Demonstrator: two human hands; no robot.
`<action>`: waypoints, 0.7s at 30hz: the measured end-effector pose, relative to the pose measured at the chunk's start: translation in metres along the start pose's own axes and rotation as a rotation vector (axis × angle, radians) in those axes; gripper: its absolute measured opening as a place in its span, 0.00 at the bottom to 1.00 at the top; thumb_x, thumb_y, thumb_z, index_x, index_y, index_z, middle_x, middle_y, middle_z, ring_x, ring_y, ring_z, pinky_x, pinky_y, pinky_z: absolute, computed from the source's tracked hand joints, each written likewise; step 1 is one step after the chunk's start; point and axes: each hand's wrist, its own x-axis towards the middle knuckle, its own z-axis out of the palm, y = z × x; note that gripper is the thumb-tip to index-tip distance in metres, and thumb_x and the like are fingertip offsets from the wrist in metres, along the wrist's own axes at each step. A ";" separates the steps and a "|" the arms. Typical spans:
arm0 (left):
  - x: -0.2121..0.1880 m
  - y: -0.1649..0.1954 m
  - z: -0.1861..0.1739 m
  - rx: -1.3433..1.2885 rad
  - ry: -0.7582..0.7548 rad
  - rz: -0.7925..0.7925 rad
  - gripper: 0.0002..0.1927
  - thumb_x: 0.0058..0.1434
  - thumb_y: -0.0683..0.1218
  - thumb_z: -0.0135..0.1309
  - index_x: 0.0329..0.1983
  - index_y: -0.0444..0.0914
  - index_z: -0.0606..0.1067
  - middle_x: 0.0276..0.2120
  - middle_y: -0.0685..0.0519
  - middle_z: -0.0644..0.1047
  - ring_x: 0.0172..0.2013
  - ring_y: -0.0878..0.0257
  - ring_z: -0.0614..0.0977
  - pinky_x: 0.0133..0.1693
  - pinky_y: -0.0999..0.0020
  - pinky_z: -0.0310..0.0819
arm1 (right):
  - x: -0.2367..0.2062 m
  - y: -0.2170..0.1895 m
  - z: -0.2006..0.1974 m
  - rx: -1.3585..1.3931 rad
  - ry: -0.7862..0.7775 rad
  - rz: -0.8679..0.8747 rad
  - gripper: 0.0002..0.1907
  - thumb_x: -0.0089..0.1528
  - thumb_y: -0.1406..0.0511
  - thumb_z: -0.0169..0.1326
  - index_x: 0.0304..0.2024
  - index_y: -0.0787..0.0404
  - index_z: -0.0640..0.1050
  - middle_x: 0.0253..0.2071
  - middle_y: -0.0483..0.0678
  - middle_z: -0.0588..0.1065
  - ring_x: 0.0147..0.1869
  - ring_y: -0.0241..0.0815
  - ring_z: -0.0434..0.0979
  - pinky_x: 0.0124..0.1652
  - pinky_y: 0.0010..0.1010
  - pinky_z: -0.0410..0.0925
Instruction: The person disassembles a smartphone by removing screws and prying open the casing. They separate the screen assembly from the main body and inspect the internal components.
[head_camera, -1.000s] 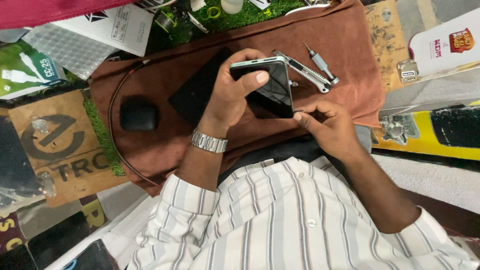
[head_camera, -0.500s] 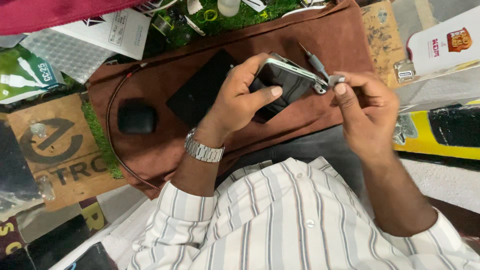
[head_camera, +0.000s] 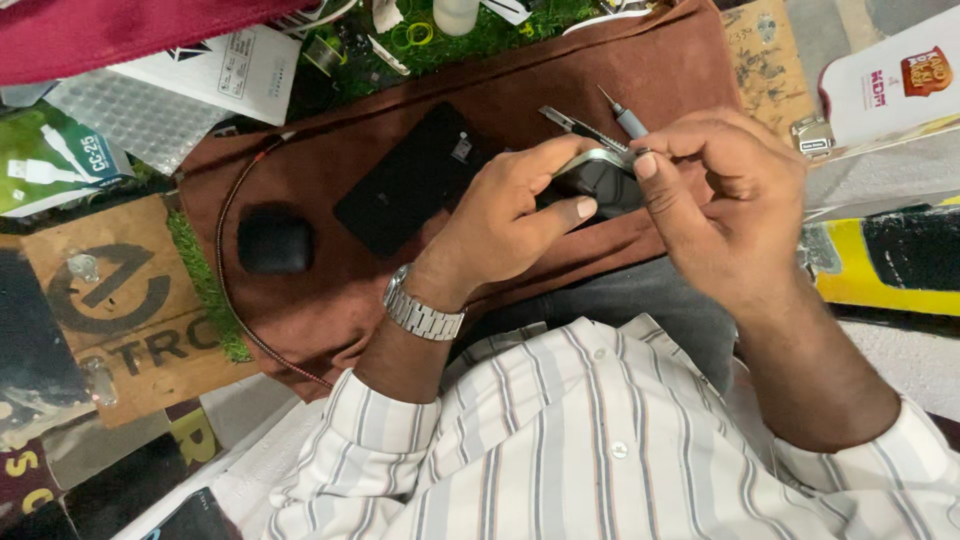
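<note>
Brown cloth (head_camera: 560, 90) covers the desk under both hands. The left hand (head_camera: 505, 225), wearing a metal wristwatch (head_camera: 420, 312), is clenched around a phone (head_camera: 600, 180) and holds it raised off the cloth and tilted towards the other hand, so the edge is exposed for work. The right hand (head_camera: 730, 200) has its fingers pinched together at that upper edge; whether it grips a small part or tool there cannot be told, as the fingers hide the contact point.

Just beyond the phone lie a small screwdriver (head_camera: 625, 118) and metal tweezers (head_camera: 575, 125), side by side on the cloth, within close reach of the right hand. To the left of the hands a flat black panel (head_camera: 420, 180) lies on the cloth, apart from the phone. Further left sits a small black rounded case (head_camera: 275, 242), and a thin braided cable (head_camera: 235, 300) curves around that side of the cloth.

Around the cloth: a printed cardboard box (head_camera: 110, 310) on the left, clear bubble packaging (head_camera: 130, 115) above it, and a yellow and black item (head_camera: 890, 265) on the right.
</note>
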 end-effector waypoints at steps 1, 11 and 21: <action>0.001 0.001 0.001 -0.007 -0.002 0.016 0.19 0.65 0.40 0.57 0.59 0.33 0.72 0.44 0.47 0.83 0.45 0.61 0.86 0.50 0.68 0.79 | 0.000 -0.001 0.000 0.003 0.006 0.036 0.01 0.71 0.75 0.57 0.45 0.70 0.78 0.41 0.50 0.76 0.43 0.34 0.75 0.43 0.22 0.67; 0.002 0.003 0.003 0.070 0.008 0.020 0.17 0.65 0.42 0.56 0.57 0.36 0.72 0.45 0.45 0.82 0.46 0.53 0.87 0.48 0.64 0.79 | -0.003 0.000 -0.002 -0.112 -0.006 -0.019 0.03 0.71 0.76 0.59 0.42 0.70 0.78 0.38 0.51 0.77 0.41 0.39 0.77 0.42 0.25 0.68; 0.002 -0.002 0.007 0.150 0.022 0.007 0.16 0.66 0.43 0.57 0.57 0.37 0.72 0.43 0.47 0.82 0.44 0.53 0.87 0.45 0.61 0.79 | -0.012 -0.004 0.013 -0.464 0.076 -0.291 0.07 0.64 0.77 0.63 0.44 0.69 0.80 0.39 0.53 0.76 0.42 0.50 0.75 0.44 0.38 0.68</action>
